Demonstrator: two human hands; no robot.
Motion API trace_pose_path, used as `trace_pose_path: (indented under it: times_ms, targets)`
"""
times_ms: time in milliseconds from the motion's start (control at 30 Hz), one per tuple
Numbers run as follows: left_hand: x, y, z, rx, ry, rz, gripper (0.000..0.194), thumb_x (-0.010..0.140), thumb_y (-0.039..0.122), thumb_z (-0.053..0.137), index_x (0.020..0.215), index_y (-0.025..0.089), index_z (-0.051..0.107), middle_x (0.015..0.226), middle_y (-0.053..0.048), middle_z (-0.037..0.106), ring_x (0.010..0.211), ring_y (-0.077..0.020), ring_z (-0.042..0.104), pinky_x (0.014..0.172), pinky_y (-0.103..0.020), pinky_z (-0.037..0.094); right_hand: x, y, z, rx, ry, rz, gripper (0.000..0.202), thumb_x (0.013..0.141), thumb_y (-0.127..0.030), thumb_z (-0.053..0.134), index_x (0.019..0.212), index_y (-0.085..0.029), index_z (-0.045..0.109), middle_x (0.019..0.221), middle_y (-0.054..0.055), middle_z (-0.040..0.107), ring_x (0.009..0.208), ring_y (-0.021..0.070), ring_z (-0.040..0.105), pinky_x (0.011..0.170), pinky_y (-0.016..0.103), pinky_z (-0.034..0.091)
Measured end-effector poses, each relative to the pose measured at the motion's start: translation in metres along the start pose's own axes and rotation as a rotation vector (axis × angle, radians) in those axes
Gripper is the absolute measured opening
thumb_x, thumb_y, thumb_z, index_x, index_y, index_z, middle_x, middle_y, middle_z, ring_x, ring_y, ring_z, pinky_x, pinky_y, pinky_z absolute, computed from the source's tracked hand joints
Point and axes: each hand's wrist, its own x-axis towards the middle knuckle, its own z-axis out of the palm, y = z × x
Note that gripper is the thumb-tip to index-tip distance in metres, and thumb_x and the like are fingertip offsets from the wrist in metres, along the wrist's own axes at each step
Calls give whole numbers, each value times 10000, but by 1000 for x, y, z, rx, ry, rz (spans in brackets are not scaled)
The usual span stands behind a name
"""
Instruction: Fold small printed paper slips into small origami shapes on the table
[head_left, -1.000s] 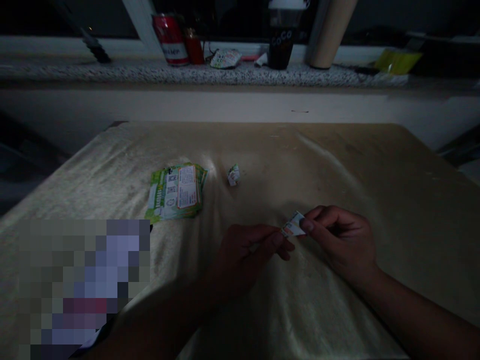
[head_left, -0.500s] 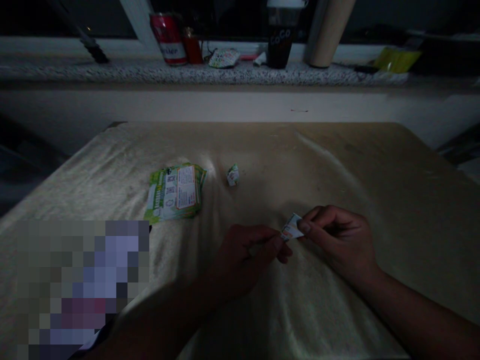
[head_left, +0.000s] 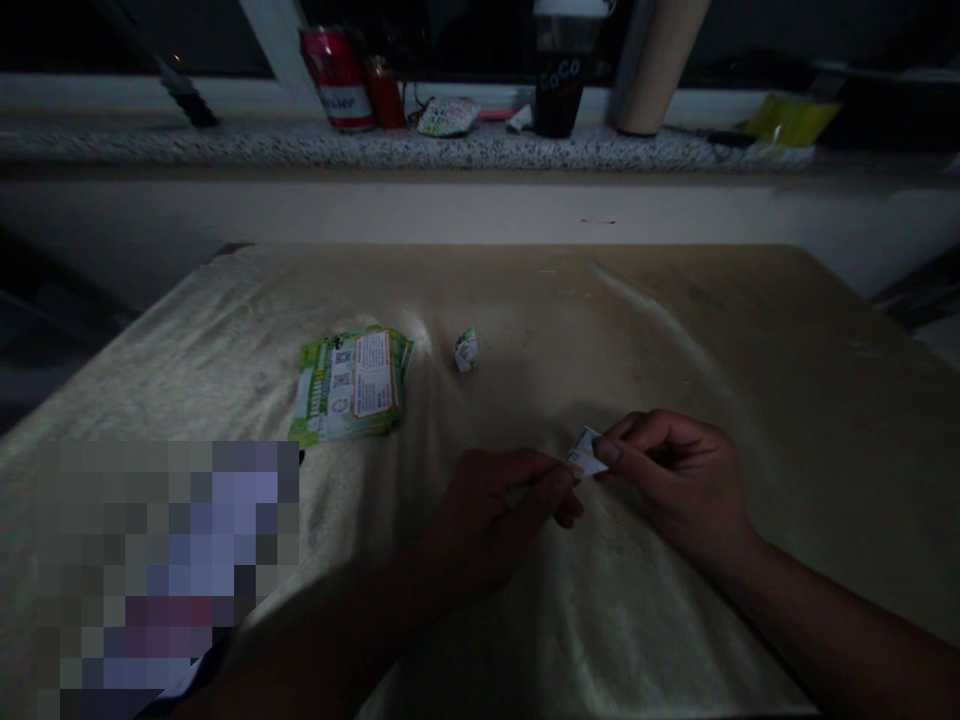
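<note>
A small folded paper (head_left: 589, 455) is held above the near right part of a cloth-covered table (head_left: 637, 320), pinched at its left end by the left hand (head_left: 506, 510) and at its right by the right hand (head_left: 679, 470). Farther left lie a crumpled-looking paper piece (head_left: 466, 351) and, left of that, a stack of green printed leaflets (head_left: 352, 385).
</note>
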Motion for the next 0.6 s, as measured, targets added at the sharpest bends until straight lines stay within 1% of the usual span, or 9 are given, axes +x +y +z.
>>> trace_pose_path:
  times_ms: [167,267,333,367,433,500,600]
  targets:
    - [0,2,0,10,3,4,312,960,252,556,735,146,744,643,-17,737,586,-92,674,615,-185,493,0,3,0,39,-15,25,213,774,-165,802,607,-181,671,638,11,732,577,106,669,534,188,518]
    - [0,3,0,14,38,12,308,947,237,569,699,146,727,601,-8,716,552,-84,656,577,-171,478,1,4,-1,96,-45,69,186,770,-184,813,643,-185,678,645,-3,723,569,89,651,525,168,498]
    - [0,4,-1,7,66,17,303,941,233,573,688,145,715,582,-4,703,531,-81,645,551,-163,471,2,5,-2,168,-82,104,125,765,-222,826,739,-198,706,665,-11,722,576,83,645,533,162,494]
    - [0,4,-1,3,73,14,302,939,231,573,684,145,710,578,-3,700,523,-80,641,541,-160,468,2,5,-2,205,-112,124,127,761,-247,832,805,-206,720,692,-8,729,597,88,653,551,167,501]
    - [-1,4,-1,3,73,9,302,938,225,570,679,146,705,576,-2,698,520,-80,639,536,-158,468,2,4,-1,247,-191,166,194,761,-285,834,910,-208,736,748,10,744,646,104,672,592,184,522]
    - [-1,3,-1,10,70,15,303,937,222,567,677,146,703,572,-1,694,522,-80,638,543,-159,469,0,2,1,239,-264,201,175,774,-280,821,908,-194,748,752,21,742,651,107,671,598,190,526]
    - [-1,2,0,33,63,16,304,938,239,564,685,144,704,567,-1,686,512,-80,627,524,-159,454,-2,1,5,208,-301,227,81,784,-235,804,826,-186,754,679,4,708,580,96,632,553,192,512]
